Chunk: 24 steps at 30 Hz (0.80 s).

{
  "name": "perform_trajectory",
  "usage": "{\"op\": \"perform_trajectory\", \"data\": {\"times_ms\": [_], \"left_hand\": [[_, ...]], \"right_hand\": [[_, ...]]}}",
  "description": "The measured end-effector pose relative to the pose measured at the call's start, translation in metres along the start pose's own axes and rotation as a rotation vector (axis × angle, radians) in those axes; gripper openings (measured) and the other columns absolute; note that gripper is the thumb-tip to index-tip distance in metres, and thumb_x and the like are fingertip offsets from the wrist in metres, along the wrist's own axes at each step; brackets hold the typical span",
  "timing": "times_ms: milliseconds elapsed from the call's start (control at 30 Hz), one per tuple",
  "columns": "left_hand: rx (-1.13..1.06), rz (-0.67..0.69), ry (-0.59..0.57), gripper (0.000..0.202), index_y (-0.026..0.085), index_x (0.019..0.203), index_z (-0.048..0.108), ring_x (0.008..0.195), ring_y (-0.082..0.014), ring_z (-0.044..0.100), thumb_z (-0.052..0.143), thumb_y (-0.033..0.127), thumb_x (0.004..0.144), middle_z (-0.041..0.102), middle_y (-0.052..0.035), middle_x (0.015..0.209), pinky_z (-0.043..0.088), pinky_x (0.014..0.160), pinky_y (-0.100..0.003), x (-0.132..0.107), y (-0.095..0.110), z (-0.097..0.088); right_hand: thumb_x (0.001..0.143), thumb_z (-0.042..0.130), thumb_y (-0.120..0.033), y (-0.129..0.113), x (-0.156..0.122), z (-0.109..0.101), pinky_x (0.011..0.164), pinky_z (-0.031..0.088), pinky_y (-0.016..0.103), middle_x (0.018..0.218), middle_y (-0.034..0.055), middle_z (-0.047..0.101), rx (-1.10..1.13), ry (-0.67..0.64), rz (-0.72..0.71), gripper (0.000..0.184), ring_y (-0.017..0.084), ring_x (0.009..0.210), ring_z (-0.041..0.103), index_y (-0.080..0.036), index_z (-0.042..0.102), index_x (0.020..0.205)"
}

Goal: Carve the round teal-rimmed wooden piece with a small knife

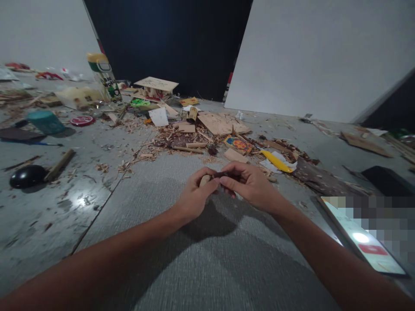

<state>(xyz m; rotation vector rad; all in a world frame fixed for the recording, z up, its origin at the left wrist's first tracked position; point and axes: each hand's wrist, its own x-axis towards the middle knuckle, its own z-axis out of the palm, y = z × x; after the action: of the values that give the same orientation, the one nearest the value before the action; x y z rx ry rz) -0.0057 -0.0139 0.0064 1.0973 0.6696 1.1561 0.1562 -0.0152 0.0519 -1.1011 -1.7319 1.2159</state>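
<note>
Both hands meet at the middle of the view, just above the grey floor. My left hand (195,194) is closed around a small, pale wooden piece (205,180) with a rounded end. My right hand (251,185) pinches a small dark brown piece (220,175), which touches or lies very near the wooden one. Fingers cover most of both pieces, so their full shapes are hidden. Beyond the hands lie a flat wood offcut (235,156) and a colourful matchbox-like packet (238,144).
Wood shavings (142,151) and scraps spread across the floor ahead. A yellow-handled cutter (276,161) and a brown sheet (320,177) lie right, near a lit phone or tablet (366,242). A bottle (106,80), teal container (46,122) and black rounded object (28,176) are left.
</note>
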Motion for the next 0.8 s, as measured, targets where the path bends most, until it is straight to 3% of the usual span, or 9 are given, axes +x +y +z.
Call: {"op": "perform_trajectory", "data": {"times_ms": [267, 467, 567, 800], "left_hand": [[-0.021, -0.071, -0.129, 0.028, 0.017, 0.083, 0.061, 0.054, -0.0081, 0.044, 0.073, 0.042, 0.076, 0.053, 0.0022, 0.063, 0.03, 0.05, -0.022, 0.001, -0.001, -0.008], [-0.075, -0.116, -0.063, 0.025, 0.019, 0.078, 0.056, 0.049, -0.007, 0.042, 0.073, 0.036, 0.072, 0.05, 0.0046, 0.057, 0.033, 0.051, -0.021, 0.0, 0.001, -0.004], [-0.133, -0.153, -0.018, 0.023, 0.02, 0.076, 0.054, 0.052, -0.0085, 0.049, 0.072, 0.033, 0.071, 0.052, 0.0047, 0.057, 0.04, 0.056, -0.022, 0.001, 0.001, -0.003], [-0.139, -0.183, -0.015, 0.021, 0.02, 0.076, 0.055, 0.053, -0.01, 0.052, 0.072, 0.031, 0.071, 0.056, 0.0028, 0.061, 0.04, 0.056, -0.023, 0.002, 0.0, -0.005]], "right_hand": [[0.085, 0.066, -0.031, 0.006, -0.001, -0.001, 0.048, 0.044, 0.022, 0.063, -0.0031, 0.061, 0.08, 0.0, -0.007, 0.015, 0.009, 0.05, 0.054, -0.018, 0.061, 0.093], [0.088, 0.064, -0.029, 0.009, -0.002, -0.003, 0.048, 0.045, 0.023, 0.063, -0.0028, 0.06, 0.036, 0.02, -0.039, 0.013, 0.01, 0.051, 0.053, -0.019, 0.065, 0.097], [0.088, 0.063, -0.027, 0.01, -0.002, -0.003, 0.051, 0.046, 0.023, 0.065, -0.0021, 0.061, 0.02, 0.015, -0.077, 0.012, 0.01, 0.054, 0.055, -0.02, 0.067, 0.097], [0.085, 0.062, -0.02, 0.01, -0.001, -0.002, 0.053, 0.047, 0.024, 0.073, 0.0002, 0.065, -0.034, 0.017, -0.124, 0.007, 0.011, 0.057, 0.058, -0.02, 0.067, 0.09]]}}
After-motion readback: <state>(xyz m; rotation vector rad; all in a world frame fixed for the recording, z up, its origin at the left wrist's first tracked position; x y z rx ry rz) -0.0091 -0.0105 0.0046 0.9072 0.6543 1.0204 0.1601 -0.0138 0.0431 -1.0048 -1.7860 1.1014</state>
